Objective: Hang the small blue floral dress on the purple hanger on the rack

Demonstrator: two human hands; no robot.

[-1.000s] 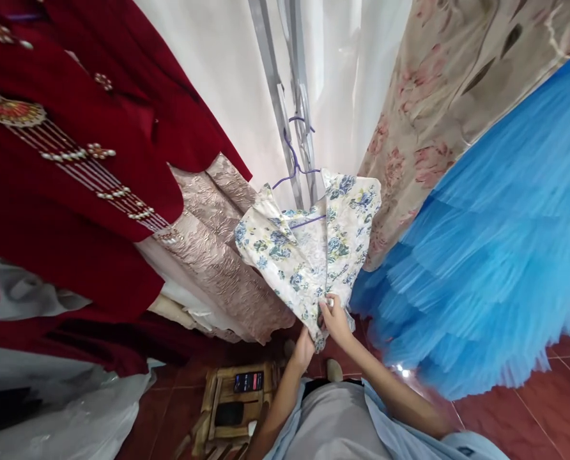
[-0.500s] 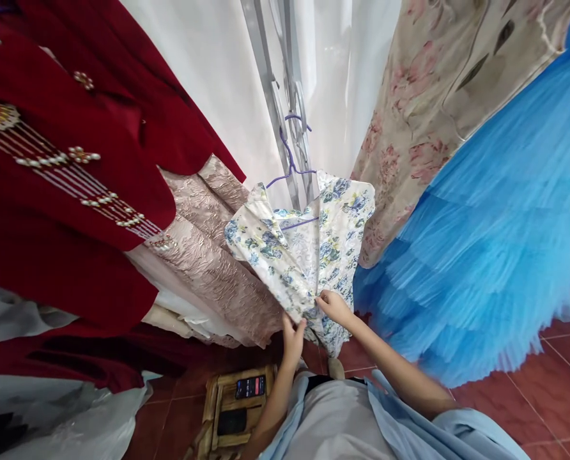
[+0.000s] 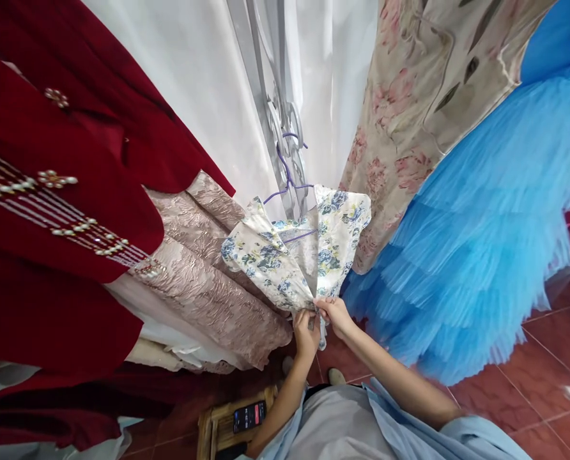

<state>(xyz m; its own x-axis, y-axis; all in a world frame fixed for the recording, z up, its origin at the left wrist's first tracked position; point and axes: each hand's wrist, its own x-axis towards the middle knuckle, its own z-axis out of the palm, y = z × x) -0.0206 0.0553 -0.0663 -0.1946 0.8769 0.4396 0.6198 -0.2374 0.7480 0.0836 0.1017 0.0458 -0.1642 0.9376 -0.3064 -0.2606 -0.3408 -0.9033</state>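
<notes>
A white garment with blue flowers, sleeveless or cap-sleeved with an open V front, hangs from a purple hanger on a grey metal stand. My right hand is closed, pinching the front edge of the garment where the two sides meet. Close beside it, my left hand has its fingers curled on the lower front of the same garment. The two hands almost touch, and small details of the fastening between their fingertips cannot be made out.
Dark red velvet clothes with beaded strands and a pink textured dress hang at left. At right are a beige floral dress and a blue ruffled tulle dress. A phone lies on a wooden stool below.
My left hand has moved up and right, in against my right hand, and its fingers have curled. The garment's front edges are drawn together. The camera view has shifted slightly.
</notes>
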